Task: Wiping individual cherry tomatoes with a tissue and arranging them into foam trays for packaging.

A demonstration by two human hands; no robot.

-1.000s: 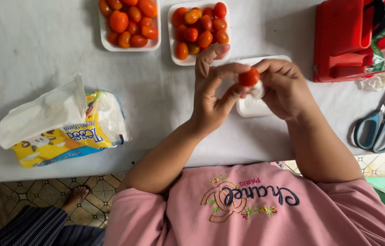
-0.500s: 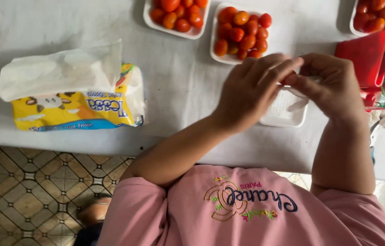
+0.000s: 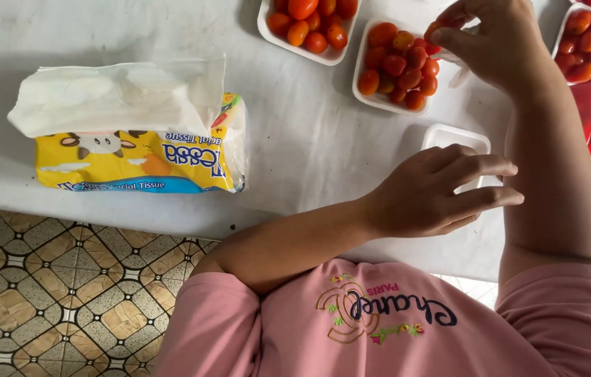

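Red and orange tomatoes (image 3: 399,66) sit in white trays (image 3: 362,84) at 12 o'clock. The tissue pack (image 3: 135,157) is yellow and blue. The worktop (image 3: 295,146) is white. The floor (image 3: 51,293) has brown diamond tiles.

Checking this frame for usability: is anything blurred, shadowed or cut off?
Head view: sharp, evenly lit; soft shadows fall under the left hand and beside the yellow tissue pack; the right hand and the white trays of red-orange cherry tomatoes are cropped at the top edge.

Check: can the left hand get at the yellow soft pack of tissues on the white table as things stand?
Probably yes. The left hand hovers with open fingers over the empty white tray, holding nothing. The yellow tissue pack lies to its left, with only bare white table between them.
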